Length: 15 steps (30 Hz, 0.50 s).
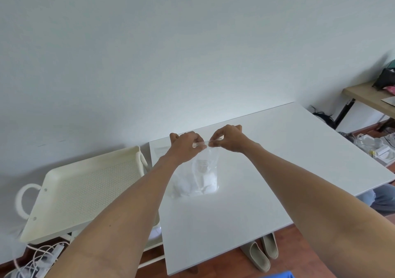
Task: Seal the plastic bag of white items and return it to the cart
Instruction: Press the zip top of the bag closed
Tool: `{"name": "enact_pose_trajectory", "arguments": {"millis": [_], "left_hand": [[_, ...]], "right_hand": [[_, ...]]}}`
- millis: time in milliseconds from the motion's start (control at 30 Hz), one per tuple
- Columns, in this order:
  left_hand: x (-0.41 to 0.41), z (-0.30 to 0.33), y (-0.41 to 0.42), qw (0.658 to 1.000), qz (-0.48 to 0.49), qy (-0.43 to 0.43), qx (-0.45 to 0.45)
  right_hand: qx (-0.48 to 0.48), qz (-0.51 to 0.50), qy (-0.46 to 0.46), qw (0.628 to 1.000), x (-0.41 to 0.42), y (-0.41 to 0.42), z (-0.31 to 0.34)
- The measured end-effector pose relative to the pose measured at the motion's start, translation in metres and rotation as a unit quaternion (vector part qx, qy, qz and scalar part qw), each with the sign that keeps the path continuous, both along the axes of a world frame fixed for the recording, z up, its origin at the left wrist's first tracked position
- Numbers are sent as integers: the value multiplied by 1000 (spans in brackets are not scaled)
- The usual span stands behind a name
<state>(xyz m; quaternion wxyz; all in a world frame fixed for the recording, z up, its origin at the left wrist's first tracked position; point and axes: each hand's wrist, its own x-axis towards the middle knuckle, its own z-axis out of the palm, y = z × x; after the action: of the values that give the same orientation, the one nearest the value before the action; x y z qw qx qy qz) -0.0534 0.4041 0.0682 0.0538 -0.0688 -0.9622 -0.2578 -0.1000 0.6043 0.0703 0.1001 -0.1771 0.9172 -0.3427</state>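
Observation:
A clear plastic bag [202, 177] with white items in its bottom stands on the white table [277, 170], its top edge lifted. My left hand [186, 146] pinches the bag's top strip on the left. My right hand [229, 139] pinches the same strip just to the right, fingertips almost touching the left hand's. The cream cart [85, 192] with a perforated top tray stands to the left of the table, and its top tray holds nothing.
Cables and a white adapter [42, 254] lie on the floor under the cart. Grey slippers [261, 254] sit under the table's near edge. A wooden desk [372, 98] with dark items stands at the far right, with clutter [376, 147] on the floor beside it.

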Motion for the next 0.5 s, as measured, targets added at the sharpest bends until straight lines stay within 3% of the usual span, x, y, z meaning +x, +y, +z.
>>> {"name": "enact_pose_trajectory", "arguments": {"millis": [200,500], "left_hand": [[-2,0,3,999,-3,14,-32],[-2,-6,3,1000,-6,2,4]], "right_hand": [[-1,14,-14,1000,1,1,3],[11,0,-14,1000,0,8,-2]]}}
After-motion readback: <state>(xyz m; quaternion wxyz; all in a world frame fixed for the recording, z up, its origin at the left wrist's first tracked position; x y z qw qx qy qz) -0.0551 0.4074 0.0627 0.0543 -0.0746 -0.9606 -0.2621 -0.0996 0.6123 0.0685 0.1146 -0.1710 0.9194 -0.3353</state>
